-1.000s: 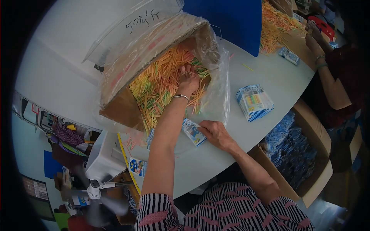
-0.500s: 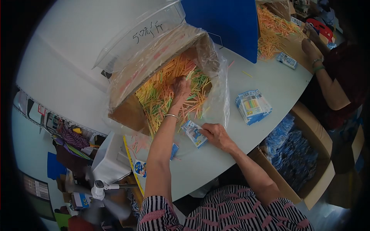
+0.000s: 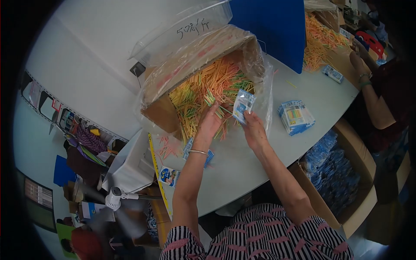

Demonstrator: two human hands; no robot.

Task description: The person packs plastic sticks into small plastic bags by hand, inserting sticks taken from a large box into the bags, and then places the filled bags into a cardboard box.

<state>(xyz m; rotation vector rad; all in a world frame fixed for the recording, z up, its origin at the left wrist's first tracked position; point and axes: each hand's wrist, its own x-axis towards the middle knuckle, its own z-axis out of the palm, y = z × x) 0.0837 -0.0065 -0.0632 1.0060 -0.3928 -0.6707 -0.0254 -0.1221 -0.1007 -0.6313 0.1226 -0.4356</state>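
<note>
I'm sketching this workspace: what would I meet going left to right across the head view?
White fan, blue-fronted packet, left hand holding thin coloured sticks, raised packet in the right hand, packet stack, lone far packet, co-worker's hand.

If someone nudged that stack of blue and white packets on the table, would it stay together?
Probably not: the stack of packets looks unevenly fanned, with no band visible around it, so it may slide apart. Each piece is likely light, since the right hand holds up a similar packet by one end. Glare on that one hints at a slippery surface.
</note>
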